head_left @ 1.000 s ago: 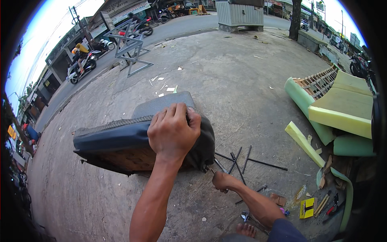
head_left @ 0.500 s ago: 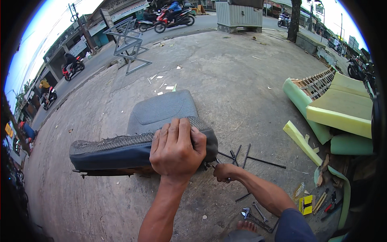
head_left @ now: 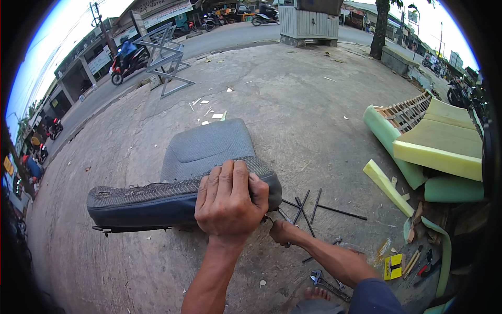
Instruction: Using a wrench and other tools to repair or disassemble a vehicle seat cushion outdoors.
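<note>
My left hand (head_left: pixel 230 201) is closed over the top edge of a dark seat piece (head_left: pixel 133 209) at its right corner. Its side is black vinyl, with a frayed woven strip on top; a grey fabric cushion (head_left: pixel 201 141) lies behind. My right hand (head_left: pixel 285 233) is low beside that corner, fingers wrapped round a thin metal tool whose working end is mostly hidden under the seat. Black rods (head_left: pixel 340 212) lie crossed on the concrete to the right. Wrenches (head_left: pixel 329 285) are near my bare foot (head_left: pixel 316 295), with pliers (head_left: pixel 426 267) and a yellow box (head_left: pixel 395 266) farther right.
Stacked foam pieces (head_left: pixel 436 159) and a slatted frame (head_left: pixel 402 110) occupy the right, with a loose foam strip (head_left: pixel 387 186). Ahead stand a metal scissor frame (head_left: pixel 164 60) and a cabinet (head_left: pixel 308 23). Beyond is a road with motorbike riders (head_left: pixel 125 55) and a tree (head_left: pixel 379 36).
The seat piece has tipped over, hiding its brown underside and showing more grey cushion. My left hand moved down with it; my right hand shifted slightly. Motorbikes moved along the road.
</note>
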Available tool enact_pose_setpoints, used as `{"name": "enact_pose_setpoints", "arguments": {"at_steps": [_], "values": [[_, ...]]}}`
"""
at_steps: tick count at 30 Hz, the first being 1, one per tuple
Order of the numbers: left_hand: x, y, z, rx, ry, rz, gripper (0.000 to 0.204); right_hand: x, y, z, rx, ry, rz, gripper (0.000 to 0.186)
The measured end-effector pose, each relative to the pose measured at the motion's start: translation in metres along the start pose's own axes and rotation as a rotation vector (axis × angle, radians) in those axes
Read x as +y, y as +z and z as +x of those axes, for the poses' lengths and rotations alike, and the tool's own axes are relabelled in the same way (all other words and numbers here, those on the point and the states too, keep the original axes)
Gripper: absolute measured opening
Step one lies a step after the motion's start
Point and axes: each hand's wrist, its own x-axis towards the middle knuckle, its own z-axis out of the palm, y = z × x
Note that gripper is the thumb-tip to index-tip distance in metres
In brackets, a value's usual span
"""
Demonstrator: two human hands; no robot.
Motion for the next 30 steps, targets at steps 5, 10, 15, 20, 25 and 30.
{"name": "enact_pose_setpoints", "arguments": {"at_steps": [5, 10, 15, 20, 25, 30], "values": [[0.001, -0.003, 0.000, -0.016, -0.023, -0.026, 0.022, 0.003, -0.019, -0.014, 0.017, -0.066, 0.017, 0.012], [-0.002, 0.002, 0.003, -0.012, 0.012, -0.024, 0.021, -0.002, -0.005, 0.004, -0.103, 0.040, 0.072, 0.023], [-0.026, 0.031, 0.039, -0.101, -0.008, -0.110, 0.018, 0.010, 0.089, -0.002, 0.745, 0.034, 0.316, 0.027], [-0.018, 0.102, 0.069, -0.218, -0.013, -0.074, 0.021, 0.014, 0.137, 0.051, 0.907, 0.096, 0.445, 0.033], [-0.016, 0.104, 0.070, -0.263, -0.056, 0.002, 0.024, 0.012, 0.130, 0.031, 0.842, 0.020, 0.551, 0.029], [-0.013, 0.122, 0.080, -0.295, -0.061, 0.024, 0.027, 0.020, 0.123, 0.036, 0.812, 0.008, 0.581, 0.025]]}}
